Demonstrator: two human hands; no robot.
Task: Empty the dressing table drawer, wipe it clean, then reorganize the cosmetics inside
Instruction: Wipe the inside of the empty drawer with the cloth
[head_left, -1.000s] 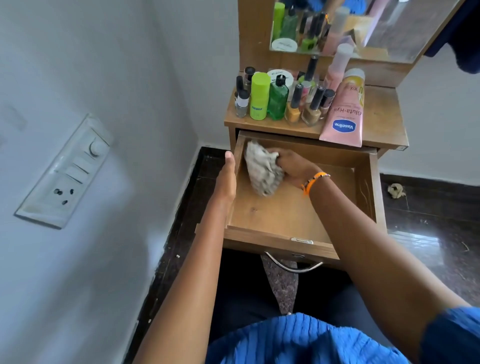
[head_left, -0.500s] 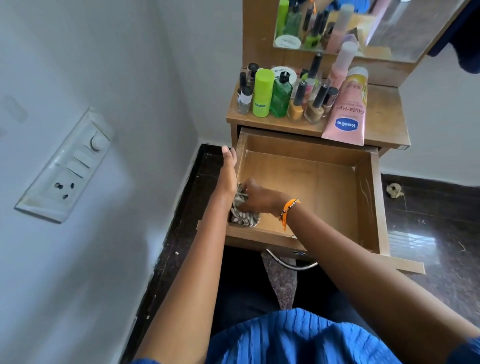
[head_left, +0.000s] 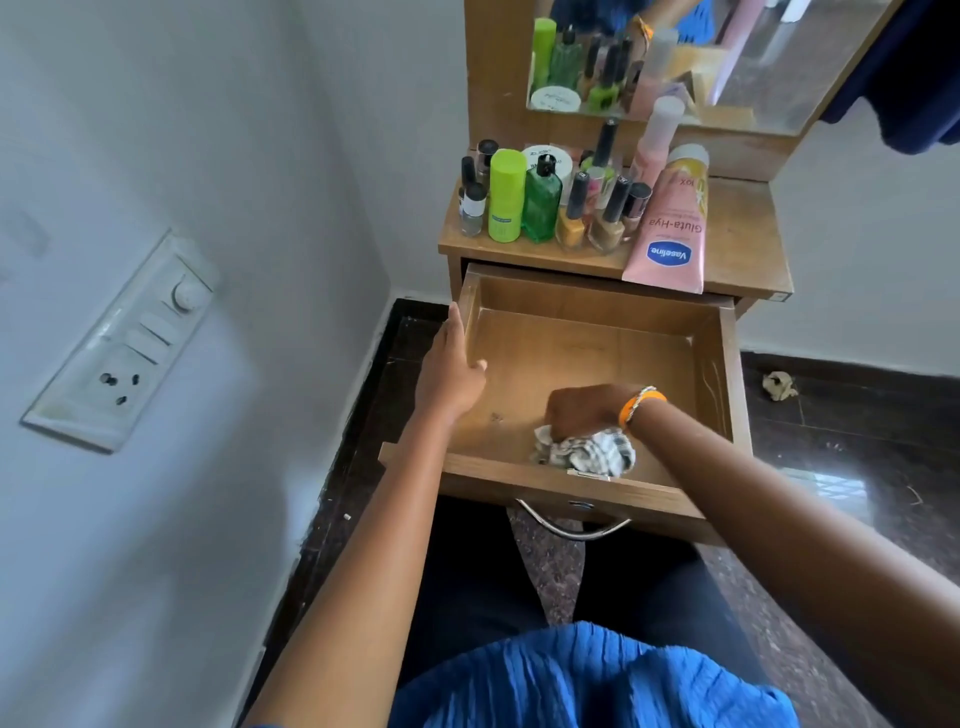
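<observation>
The wooden drawer (head_left: 727, 374) is pulled out of the dressing table and holds only a crumpled checked cloth (head_left: 584, 451). My right hand (head_left: 582, 410) is shut on the cloth and presses it on the drawer floor near the front wall. My left hand (head_left: 449, 371) lies flat against the drawer's left wall, fingers along the rim. The cosmetics stand on the tabletop (head_left: 743, 239): a lime green tube (head_left: 505, 195), a green glass bottle (head_left: 542, 202), several nail polish bottles (head_left: 605, 215) and a pink Vaseline tube (head_left: 670, 234) lying flat.
A mirror (head_left: 727, 52) backs the table. A white wall with a switch panel (head_left: 122, 343) stands close on the left. The floor is dark tile, with a crumpled scrap (head_left: 777, 385) at the right. My knees sit under the drawer's metal handle (head_left: 571, 525).
My right hand has swept the cloth from the drawer's back left to the front left corner, then rightward along the front wall. My left hand has stayed on the left wall.
</observation>
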